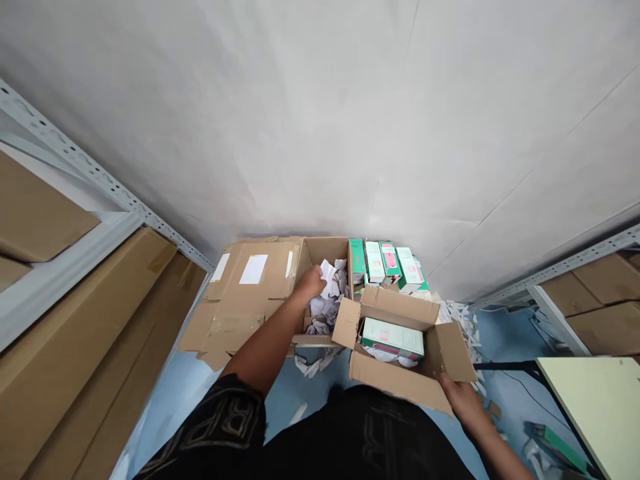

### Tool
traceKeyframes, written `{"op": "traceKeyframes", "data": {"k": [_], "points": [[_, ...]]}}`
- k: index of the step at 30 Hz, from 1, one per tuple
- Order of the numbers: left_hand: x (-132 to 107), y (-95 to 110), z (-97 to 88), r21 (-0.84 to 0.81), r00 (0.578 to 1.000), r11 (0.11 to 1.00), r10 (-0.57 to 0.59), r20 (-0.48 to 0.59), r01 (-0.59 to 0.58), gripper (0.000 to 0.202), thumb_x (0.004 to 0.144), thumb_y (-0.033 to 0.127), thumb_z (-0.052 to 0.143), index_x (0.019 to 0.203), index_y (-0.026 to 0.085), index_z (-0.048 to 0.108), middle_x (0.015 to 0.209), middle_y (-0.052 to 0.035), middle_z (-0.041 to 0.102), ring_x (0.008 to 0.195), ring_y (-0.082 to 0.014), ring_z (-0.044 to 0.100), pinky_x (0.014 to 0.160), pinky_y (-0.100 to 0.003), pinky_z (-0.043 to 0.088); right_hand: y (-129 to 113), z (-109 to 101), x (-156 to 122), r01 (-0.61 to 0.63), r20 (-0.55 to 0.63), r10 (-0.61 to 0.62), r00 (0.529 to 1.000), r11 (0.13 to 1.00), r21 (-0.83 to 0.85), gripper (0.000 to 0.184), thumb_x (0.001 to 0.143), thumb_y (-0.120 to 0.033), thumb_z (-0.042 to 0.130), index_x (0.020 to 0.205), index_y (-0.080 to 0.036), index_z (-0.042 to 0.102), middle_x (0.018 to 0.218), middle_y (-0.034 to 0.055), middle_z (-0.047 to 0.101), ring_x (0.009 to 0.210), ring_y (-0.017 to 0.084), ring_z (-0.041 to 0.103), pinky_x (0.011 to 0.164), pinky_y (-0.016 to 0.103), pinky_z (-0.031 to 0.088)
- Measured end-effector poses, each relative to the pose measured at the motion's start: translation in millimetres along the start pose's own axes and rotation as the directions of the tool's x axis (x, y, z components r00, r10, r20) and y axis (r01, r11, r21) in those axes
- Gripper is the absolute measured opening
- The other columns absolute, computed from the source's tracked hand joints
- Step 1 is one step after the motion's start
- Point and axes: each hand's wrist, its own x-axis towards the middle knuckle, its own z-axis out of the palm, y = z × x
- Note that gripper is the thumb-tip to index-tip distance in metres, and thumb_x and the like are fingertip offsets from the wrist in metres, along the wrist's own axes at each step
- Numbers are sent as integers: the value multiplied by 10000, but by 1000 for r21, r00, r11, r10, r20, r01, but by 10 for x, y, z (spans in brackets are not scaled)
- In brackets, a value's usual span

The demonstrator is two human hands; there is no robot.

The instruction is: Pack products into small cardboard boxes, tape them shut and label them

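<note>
My left hand [311, 283] is closed on a piece of white crumpled paper [328, 275] over a tall cardboard box [324, 248]. More crumpled paper [326, 309] fills that box. My right hand [456, 393] grips the right side of an open cardboard carton [400, 387] with its flaps folded out. Inside the carton lies a green and white product box [393, 338], with some white paper [387, 354] beside it.
Several green and white boxes [411, 267] stand behind the carton. Flattened cardboard [250, 293] lies to the left. Shelves with large cartons [115, 320] flank the left side, a pale table [593, 400] the right. Paper scraps [315, 364] litter the blue floor.
</note>
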Motion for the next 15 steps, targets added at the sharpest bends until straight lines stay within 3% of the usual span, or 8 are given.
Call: {"op": "traceKeyframes", "data": {"k": [5, 7, 9, 10, 12, 13, 14, 15], "points": [[-678, -90, -665, -292, 945, 917, 197, -260, -271, 178, 803, 163, 582, 961, 223, 528, 814, 36, 594, 747, -139, 602, 690, -230, 439, 3, 37, -27, -77, 21, 76, 997, 996, 36, 506, 679, -577, 528, 878, -167, 751, 1033, 188, 777, 1063, 359, 714, 835, 381, 564], [-998, 23, -757, -347, 910, 852, 301, -286, -391, 167, 843, 207, 563, 1001, 226, 512, 823, 38, 584, 746, -136, 602, 685, -229, 456, -4, 34, -26, -55, 14, 54, 998, 998, 42, 504, 685, -562, 531, 902, -165, 752, 1051, 182, 776, 1075, 356, 708, 851, 383, 558], [-1293, 208, -710, -249, 843, 809, 478, -248, -532, 142, 876, 222, 551, 1017, 224, 532, 849, 21, 607, 775, -146, 611, 706, -245, 469, -22, 29, -34, -14, -3, 14, 1000, 998, 54, 524, 694, -545, 532, 958, -153, 757, 1094, 180, 769, 1103, 350, 697, 883, 384, 549], [-1417, 314, -636, -147, 765, 753, 615, -190, -641, 110, 891, 218, 544, 1000, 220, 559, 883, 1, 627, 800, -155, 612, 734, -261, 475, -35, 27, -43, 11, -17, -10, 1000, 998, 60, 537, 700, -535, 533, 995, -147, 758, 1122, 178, 764, 1121, 344, 690, 900, 381, 544], [-1596, 527, -413, 43, 501, 502, 865, -20, -864, 100, 916, 197, 523, 971, 204, 606, 956, -53, 657, 878, -190, 616, 811, -311, 482, -61, 25, -74, 41, -36, -38, 999, 997, 65, 550, 716, -519, 530, 1046, -142, 757, 1150, 171, 758, 1144, 333, 680, 912, 372, 539], [-1650, 623, -277, 111, 380, 370, 922, 81, -922, 114, 937, 194, 512, 975, 199, 619, 989, -72, 666, 922, -211, 616, 843, -339, 482, -72, 25, -96, 37, -43, -35, 998, 997, 62, 547, 721, -513, 529, 1051, -143, 759, 1144, 169, 760, 1141, 330, 681, 906, 368, 540], [-1683, 707, -137, 162, 299, 274, 941, 159, -948, 122, 955, 188, 502, 959, 196, 624, 978, -80, 669, 925, -225, 614, 842, -355, 481, -83, 25, -122, 17, -44, -14, 999, 998, 56, 536, 722, -512, 531, 1035, -144, 763, 1121, 168, 765, 1126, 330, 687, 889, 366, 544], [-1699, 776, 0, 188, 249, 209, 942, 225, -960, 126, 965, 186, 503, 951, 193, 628, 968, -84, 673, 926, -233, 615, 835, -364, 482, -90, 24, -151, -12, -40, 14, 999, 999, 49, 519, 723, -515, 536, 1006, -147, 768, 1091, 168, 772, 1105, 332, 694, 866, 365, 550]]}}
